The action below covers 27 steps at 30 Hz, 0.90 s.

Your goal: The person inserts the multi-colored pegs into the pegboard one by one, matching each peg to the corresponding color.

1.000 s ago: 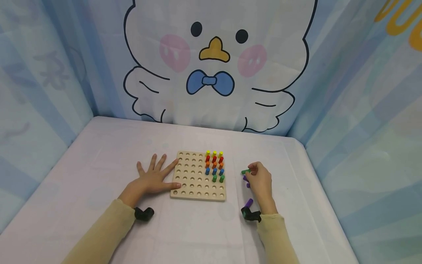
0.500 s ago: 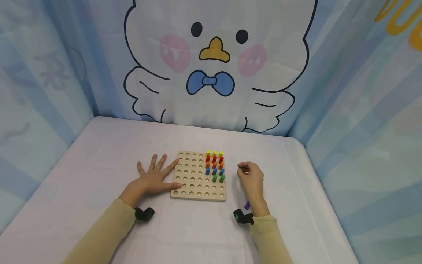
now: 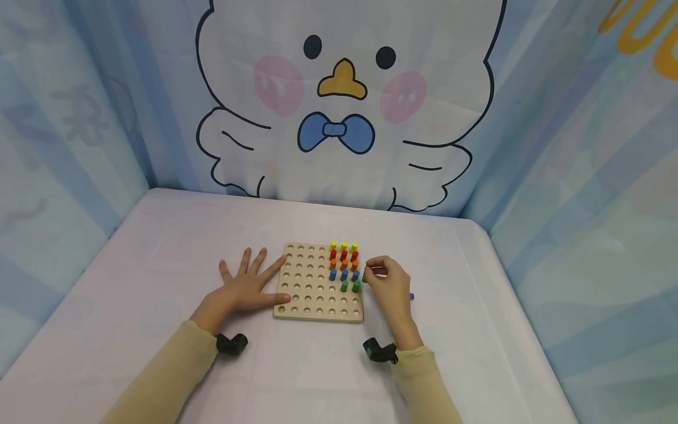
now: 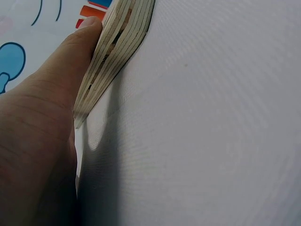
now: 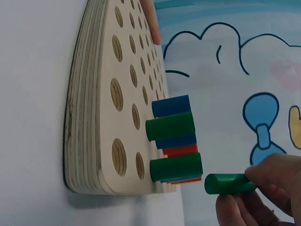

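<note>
A square wooden pegboard (image 3: 318, 315) lies on the table, with rows of yellow, red, orange, blue and green pegs standing in its right-hand columns. Spread flat, my left hand (image 3: 241, 292) rests at the board's left edge, its thumb and index fingertip on the wood. My right hand (image 3: 391, 290) pinches a green peg (image 5: 229, 183) between thumb and fingers, just right of the board. In the right wrist view that peg is close beside a standing green peg (image 5: 176, 167). The left wrist view shows my left thumb (image 4: 70, 52) against the layered board edge (image 4: 115, 47).
A purple peg (image 3: 411, 297) shows on the table behind my right wrist; the hand hides what else lies there. The white-clothed table (image 3: 296, 377) is bounded by printed curtains (image 3: 339, 171) at the back and sides. A black camera sits on each wrist.
My right hand has picked up the green peg from the table and carried it left to the board's right edge. The left hand has stayed in place.
</note>
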Each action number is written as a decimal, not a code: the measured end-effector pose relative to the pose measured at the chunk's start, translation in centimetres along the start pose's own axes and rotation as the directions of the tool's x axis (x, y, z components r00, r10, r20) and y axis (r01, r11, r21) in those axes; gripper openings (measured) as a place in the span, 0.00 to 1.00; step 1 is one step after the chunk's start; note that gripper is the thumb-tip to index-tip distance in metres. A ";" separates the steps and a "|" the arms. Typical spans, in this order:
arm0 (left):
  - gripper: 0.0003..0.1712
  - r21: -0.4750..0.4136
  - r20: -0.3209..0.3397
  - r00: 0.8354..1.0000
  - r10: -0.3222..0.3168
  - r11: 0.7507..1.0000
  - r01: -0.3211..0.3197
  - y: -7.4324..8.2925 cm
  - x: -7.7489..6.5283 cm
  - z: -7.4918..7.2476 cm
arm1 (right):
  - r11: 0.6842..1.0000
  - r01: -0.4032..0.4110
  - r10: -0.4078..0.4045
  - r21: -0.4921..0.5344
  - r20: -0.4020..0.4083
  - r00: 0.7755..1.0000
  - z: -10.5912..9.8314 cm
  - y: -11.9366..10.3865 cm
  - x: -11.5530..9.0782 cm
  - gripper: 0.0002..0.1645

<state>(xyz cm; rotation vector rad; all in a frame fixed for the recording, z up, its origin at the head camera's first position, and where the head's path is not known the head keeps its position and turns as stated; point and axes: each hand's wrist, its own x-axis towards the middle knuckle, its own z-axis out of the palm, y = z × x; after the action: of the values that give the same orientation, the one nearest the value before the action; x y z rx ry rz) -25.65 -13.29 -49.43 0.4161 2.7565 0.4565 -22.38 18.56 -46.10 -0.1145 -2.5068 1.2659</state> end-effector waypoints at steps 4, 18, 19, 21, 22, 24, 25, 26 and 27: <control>0.63 -0.001 0.002 1.000 -0.001 1.000 0.001 0.1 -0.1 -0.1 | 1.000 0.009 -0.009 0.022 0.004 1.000 0.5 -0.4 -0.3 0.07; 0.62 0.006 -0.004 1.000 0.005 1.000 -0.005 0.3 0.0 -0.1 | 0.988 0.128 -0.127 0.086 -0.013 0.992 2.5 -0.9 -1.1 0.07; 0.62 0.005 -0.005 1.000 0.007 1.000 -0.007 0.3 0.0 -0.1 | 0.987 0.140 -0.139 0.077 -0.018 0.990 2.7 -0.9 -1.1 0.06; 0.62 0.003 -0.006 1.000 0.008 1.000 -0.008 0.3 0.0 -0.1 | 0.985 0.161 -0.160 0.068 -0.023 0.987 2.9 -0.9 -1.2 0.06; 0.62 0.003 -0.004 1.000 0.004 1.000 -0.004 0.2 0.1 -0.1 | 0.984 0.168 -0.167 0.061 -0.021 0.986 3.0 -0.9 -1.3 0.06; 0.63 0.002 -0.003 1.000 0.003 1.000 -0.003 0.2 0.1 0.0 | 0.983 0.175 -0.175 0.050 -0.008 0.985 3.3 -0.9 -1.4 0.07; 0.63 0.003 -0.003 1.000 -0.001 1.000 0.001 0.2 0.1 0.0 | 0.984 0.174 -0.174 0.042 0.000 0.985 3.4 -0.9 -1.4 0.07; 0.63 0.004 -0.001 1.000 -0.002 1.000 0.002 0.2 0.1 0.0 | 0.985 0.170 -0.171 0.035 0.009 0.985 3.5 -0.9 -1.5 0.07; 0.63 0.001 0.000 1.000 -0.001 1.000 0.001 0.2 0.1 0.0 | 0.986 0.166 -0.167 0.028 0.017 0.986 3.5 -0.9 -1.5 0.07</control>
<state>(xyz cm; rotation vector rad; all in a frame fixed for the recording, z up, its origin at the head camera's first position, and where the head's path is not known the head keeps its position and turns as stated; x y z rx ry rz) -25.68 -13.11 -49.36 0.4147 2.7569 0.4542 -22.01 14.95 -47.72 0.1113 -2.4563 1.2364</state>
